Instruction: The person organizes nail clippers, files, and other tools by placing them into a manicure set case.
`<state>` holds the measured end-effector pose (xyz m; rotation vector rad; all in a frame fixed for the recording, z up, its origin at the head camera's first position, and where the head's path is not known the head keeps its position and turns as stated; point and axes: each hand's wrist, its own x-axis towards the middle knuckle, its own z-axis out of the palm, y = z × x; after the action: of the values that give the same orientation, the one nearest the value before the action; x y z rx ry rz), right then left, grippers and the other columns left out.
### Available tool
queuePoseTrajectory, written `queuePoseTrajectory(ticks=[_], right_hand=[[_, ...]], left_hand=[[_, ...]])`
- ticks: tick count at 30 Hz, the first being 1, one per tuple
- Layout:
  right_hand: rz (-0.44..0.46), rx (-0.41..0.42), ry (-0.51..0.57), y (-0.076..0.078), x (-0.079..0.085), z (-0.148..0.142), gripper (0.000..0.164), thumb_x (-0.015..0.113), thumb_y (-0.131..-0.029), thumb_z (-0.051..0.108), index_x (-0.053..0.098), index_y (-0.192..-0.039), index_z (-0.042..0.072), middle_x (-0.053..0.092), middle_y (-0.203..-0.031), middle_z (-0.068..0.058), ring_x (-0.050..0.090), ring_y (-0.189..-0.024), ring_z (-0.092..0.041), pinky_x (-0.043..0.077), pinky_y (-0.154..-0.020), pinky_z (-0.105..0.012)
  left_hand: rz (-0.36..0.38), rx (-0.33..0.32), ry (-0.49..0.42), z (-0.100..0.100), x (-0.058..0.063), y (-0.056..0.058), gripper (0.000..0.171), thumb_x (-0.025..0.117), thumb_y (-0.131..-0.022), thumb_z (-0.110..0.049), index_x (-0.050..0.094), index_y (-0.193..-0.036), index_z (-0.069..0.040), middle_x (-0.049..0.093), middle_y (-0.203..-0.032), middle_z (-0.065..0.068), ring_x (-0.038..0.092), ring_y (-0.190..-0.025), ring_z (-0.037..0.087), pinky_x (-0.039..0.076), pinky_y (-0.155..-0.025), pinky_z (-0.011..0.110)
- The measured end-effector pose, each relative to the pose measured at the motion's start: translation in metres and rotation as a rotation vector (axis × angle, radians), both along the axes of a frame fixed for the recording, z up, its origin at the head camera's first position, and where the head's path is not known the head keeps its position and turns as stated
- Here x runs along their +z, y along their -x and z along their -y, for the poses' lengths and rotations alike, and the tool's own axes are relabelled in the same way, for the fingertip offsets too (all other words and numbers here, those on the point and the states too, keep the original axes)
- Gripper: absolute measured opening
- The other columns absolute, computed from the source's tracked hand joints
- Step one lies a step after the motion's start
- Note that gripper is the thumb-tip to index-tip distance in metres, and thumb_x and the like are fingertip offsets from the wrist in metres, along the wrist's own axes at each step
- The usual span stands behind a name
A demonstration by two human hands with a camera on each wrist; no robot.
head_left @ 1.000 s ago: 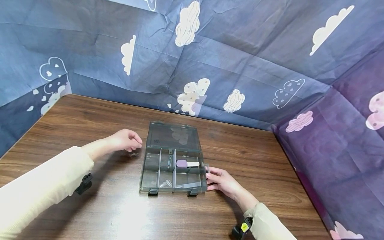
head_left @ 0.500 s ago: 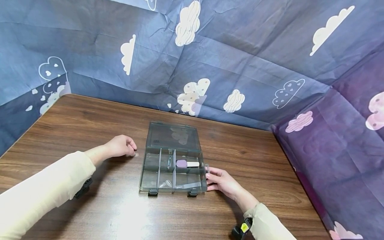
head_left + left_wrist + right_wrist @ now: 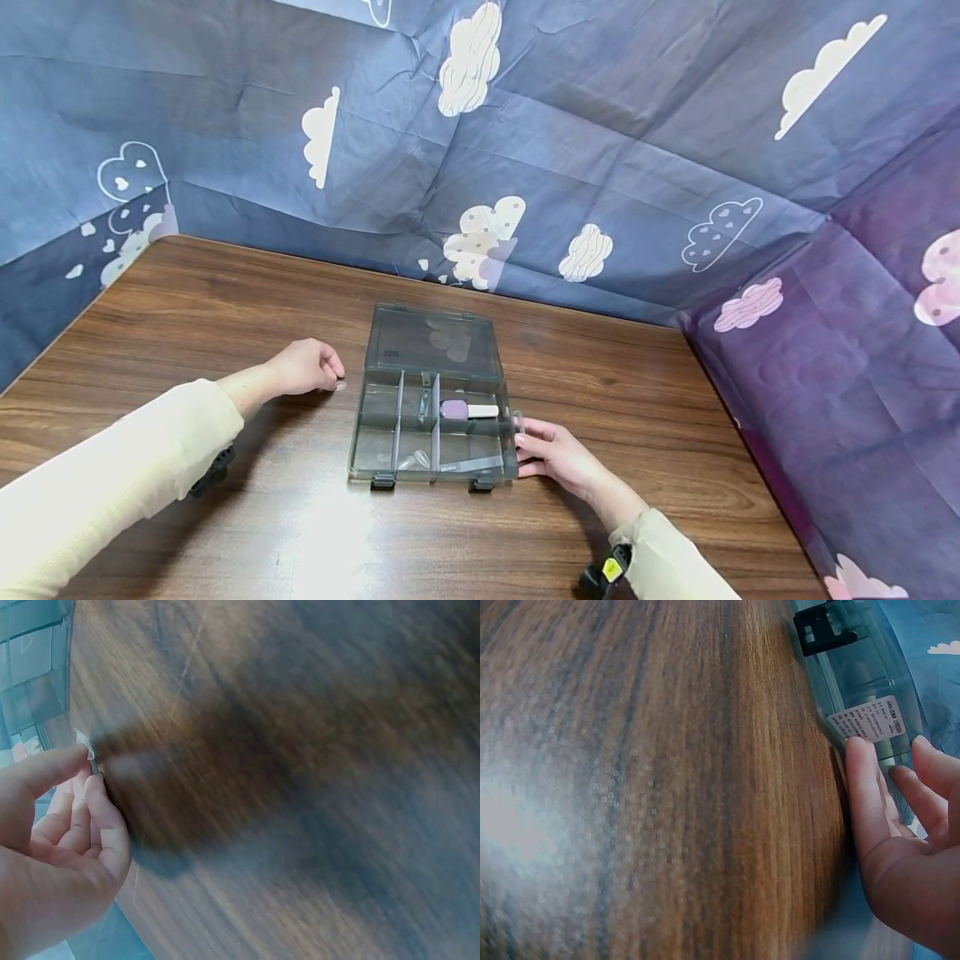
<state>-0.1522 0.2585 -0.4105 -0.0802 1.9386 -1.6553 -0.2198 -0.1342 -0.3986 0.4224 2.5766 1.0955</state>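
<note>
In the head view, a translucent grey compartment box (image 3: pixel 375 479) lies on the table with its lid (image 3: pixel 408 337) folded back. My left hand (image 3: pixel 302 367) is left of the box, close over the wood. Between thumb and forefinger it pinches a small clear curved piece (image 3: pixel 84 742); its kind is too small to tell. My right hand (image 3: pixel 555 450) rests its fairly straight fingers against the box's right wall, beside a printed label (image 3: pixel 870 720). A purple nail polish bottle (image 3: pixel 454 409) with a white cap lies in the right rear compartment.
Small clear pieces (image 3: pixel 420 459) lie in the middle front compartment, and a flat clear strip (image 3: pixel 471 463) in the right front one. A small clear tab (image 3: pixel 517 421) shows at the right wall. Two black latches (image 3: pixel 382 481) hang at the front. A cloud-printed cloth (image 3: pixel 390 167) stands behind the table.
My left hand has moved slightly down and left onto the clear piece that lay on the table beside its fingers and now pinches it. The right hand and the box have stayed put.
</note>
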Motion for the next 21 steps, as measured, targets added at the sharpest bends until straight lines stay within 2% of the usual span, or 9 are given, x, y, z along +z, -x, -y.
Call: queuePoseTrajectory(ticks=[9, 15, 21], right_hand=[[0.007, -0.003, -0.011, 0.000, 0.000, 0.000, 0.052, 0.048, -0.096, 0.012, 0.030, -0.138, -0.013, 0.064, -0.091, 0.004, 0.063, -0.078, -0.010, 0.056, -0.071, -0.027], [0.010, -0.005, -0.004, 0.000, 0.001, 0.000, 0.052, 0.049, -0.096, 0.013, 0.030, -0.138, -0.013, 0.064, -0.092, 0.003, 0.063, -0.079, -0.010, 0.056, -0.071, -0.027], [0.006, -0.007, -0.007, 0.001, 0.000, 0.000, 0.052, 0.048, -0.096, 0.011, 0.030, -0.138, -0.013, 0.064, -0.092, 0.003, 0.062, -0.079, -0.010, 0.056, -0.071, -0.027]], left_hand=[[0.017, -0.008, -0.020, 0.000, -0.002, 0.001, 0.008, 0.063, -0.076, -0.001, 0.063, -0.083, 0.002, 0.064, -0.067, 0.001, 0.053, -0.058, 0.007, 0.043, -0.062, 0.023], [0.094, 0.010, -0.106, 0.002, 0.003, 0.003, 0.012, 0.057, -0.079, 0.002, 0.061, -0.089, 0.007, 0.062, -0.070, 0.003, 0.054, -0.058, 0.008, 0.046, -0.058, 0.023], [0.133, -0.010, -0.204, -0.001, 0.011, 0.004, 0.016, 0.056, -0.081, 0.002, 0.060, -0.093, 0.011, 0.064, -0.074, 0.002, 0.055, -0.064, 0.007, 0.052, -0.063, 0.024]])
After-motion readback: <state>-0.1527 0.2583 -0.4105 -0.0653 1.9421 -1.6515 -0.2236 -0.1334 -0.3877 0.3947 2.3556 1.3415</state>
